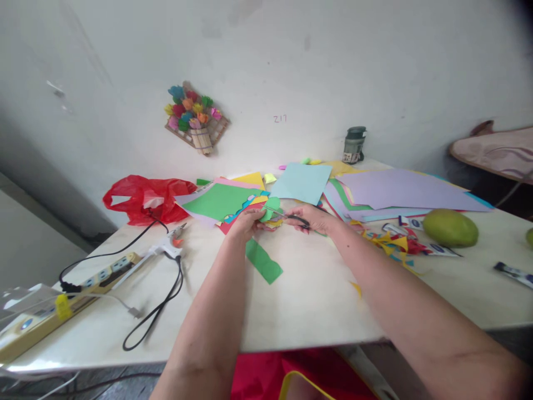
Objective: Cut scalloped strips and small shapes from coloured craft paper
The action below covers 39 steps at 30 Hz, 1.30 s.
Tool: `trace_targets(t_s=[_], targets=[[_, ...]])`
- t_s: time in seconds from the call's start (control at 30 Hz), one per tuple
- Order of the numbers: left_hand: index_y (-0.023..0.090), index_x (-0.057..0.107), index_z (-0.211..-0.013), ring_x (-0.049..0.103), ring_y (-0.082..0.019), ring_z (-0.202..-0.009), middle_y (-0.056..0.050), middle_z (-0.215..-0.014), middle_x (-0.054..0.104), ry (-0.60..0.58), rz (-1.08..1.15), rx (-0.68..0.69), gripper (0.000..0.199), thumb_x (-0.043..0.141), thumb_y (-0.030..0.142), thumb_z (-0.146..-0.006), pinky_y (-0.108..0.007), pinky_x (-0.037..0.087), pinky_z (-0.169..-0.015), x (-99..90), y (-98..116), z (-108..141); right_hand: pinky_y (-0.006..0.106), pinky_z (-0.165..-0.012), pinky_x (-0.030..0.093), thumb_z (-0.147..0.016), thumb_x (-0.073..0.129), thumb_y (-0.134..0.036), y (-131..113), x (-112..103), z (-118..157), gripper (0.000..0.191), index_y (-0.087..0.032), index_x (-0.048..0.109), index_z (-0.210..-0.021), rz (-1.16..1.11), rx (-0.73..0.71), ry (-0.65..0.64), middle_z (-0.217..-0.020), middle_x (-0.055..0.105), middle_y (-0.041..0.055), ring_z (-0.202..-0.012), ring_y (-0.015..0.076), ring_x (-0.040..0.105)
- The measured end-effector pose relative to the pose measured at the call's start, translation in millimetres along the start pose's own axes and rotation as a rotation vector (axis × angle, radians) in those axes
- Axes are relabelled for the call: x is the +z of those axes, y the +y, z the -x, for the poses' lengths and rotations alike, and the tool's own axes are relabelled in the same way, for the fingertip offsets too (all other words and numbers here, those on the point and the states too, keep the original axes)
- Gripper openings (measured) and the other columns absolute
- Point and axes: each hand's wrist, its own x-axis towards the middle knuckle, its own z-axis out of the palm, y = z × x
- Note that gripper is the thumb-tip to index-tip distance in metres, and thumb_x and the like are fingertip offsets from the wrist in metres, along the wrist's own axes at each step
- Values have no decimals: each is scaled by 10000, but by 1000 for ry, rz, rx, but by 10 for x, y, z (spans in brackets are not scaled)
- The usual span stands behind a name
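Over the middle of the table, my left hand pinches a small piece of light green paper. My right hand is closed round the dark handles of a pair of scissors. The scissor blades point left and meet the green paper. Below my left hand lies a darker green paper strip with a wavy edge. Behind it, cut pieces of blue, yellow and red paper lie partly hidden by my hands. A large green sheet rests on other sheets to the left.
At the left are a red plastic bag, a white glue gun with its cord, and a power strip. To the right lie purple sheets, paper scraps, tubes and a green fruit. A dark bottle stands behind.
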Motion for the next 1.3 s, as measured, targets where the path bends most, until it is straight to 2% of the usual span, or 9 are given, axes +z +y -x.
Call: trace_targets(t_s=[0.13,0.23,0.4,0.57,0.7,0.9,1.0,1.17,1.3], targets=[[115,644,-696,587,-115,-534,-63,-648,649,-5,11,-77,86,712,141,-743,-197,473,-478,10,20,20,156,-331,296,-749,725,-299,-8,7,10,238,-135,630,-892,-17,-11,0,-457,483,-82,-356,46,370],[104,644,-732,634,-130,-582,-96,-708,678,-16,-2,-155,70,659,127,-797,-216,538,-567,16,35,33,153,-325,289,-745,721,-311,-8,10,9,228,-137,622,-855,-34,-16,3,-454,477,-85,-352,43,361],[113,599,-711,620,-106,-546,-72,-648,653,-39,-26,-133,113,623,92,-819,-186,543,-563,8,40,43,150,-322,286,-755,703,-307,-31,19,36,196,-145,617,-821,-36,15,-9,-452,488,-76,-347,46,375],[113,590,-719,625,-96,-526,-68,-653,659,-68,-61,-189,124,600,83,-839,-180,556,-561,38,66,92,155,-333,296,-798,649,-326,-13,26,39,185,-160,586,-747,-23,34,-17,-463,508,-57,-360,55,403],[111,593,-731,631,-95,-527,-65,-642,657,-40,-60,-231,125,582,75,-850,-165,545,-545,51,79,103,163,-330,270,-787,662,-353,41,25,-9,215,-164,579,-727,3,21,-22,-458,503,-57,-354,55,382],[100,632,-753,635,-107,-553,-75,-646,660,11,-83,-251,155,530,87,-869,-189,557,-604,17,46,57,166,-337,252,-734,712,-348,148,32,-130,210,-164,658,-818,6,12,-5,-461,473,-75,-375,56,368],[96,660,-765,649,-131,-590,-107,-691,687,26,-149,-249,152,549,122,-866,-209,549,-608,12,31,49,162,-343,246,-704,745,-360,193,46,-179,236,-153,649,-763,54,10,15,-463,472,-77,-376,42,365],[114,647,-713,641,-158,-570,-113,-636,680,139,-332,-211,140,582,149,-832,-243,507,-563,23,31,46,172,-338,254,-656,798,-378,195,76,-188,314,-143,591,-676,105,23,30,-431,465,-75,-355,39,358],[153,597,-701,535,-115,-452,-14,-505,581,347,-463,21,142,588,225,-822,-218,415,-470,-51,25,-23,169,-334,276,-692,767,-401,182,62,-158,321,-161,555,-675,18,12,17,-445,486,-66,-361,49,387]])
